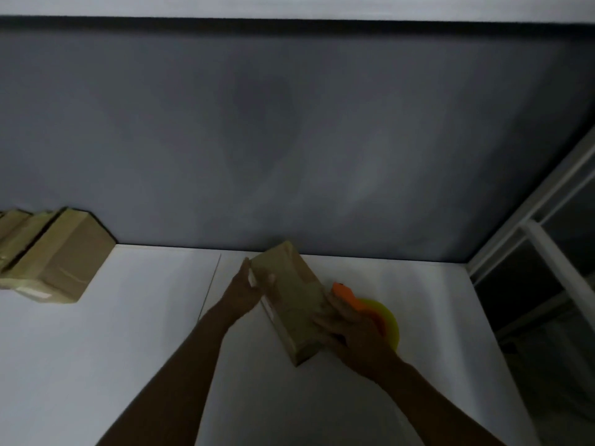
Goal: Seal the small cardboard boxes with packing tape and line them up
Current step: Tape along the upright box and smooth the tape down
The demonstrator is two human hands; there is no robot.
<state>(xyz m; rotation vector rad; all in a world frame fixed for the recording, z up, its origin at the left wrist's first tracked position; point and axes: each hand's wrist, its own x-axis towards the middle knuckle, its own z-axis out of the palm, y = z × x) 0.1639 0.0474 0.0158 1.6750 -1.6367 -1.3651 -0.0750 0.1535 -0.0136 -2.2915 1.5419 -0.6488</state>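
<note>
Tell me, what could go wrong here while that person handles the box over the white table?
1. The box is tilted and held only near its ends by the left-hand grip and right-hand grip, so it might slip onto the table.
2. The tape dispenser lies right behind the right-hand grip, and a careless move could knock it.
3. The picture is dim, so a poor tape seam may go unnoticed.

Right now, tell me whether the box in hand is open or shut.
Shut: the box shows flat faces, no raised flap. Taped or not: cannot tell.
</note>
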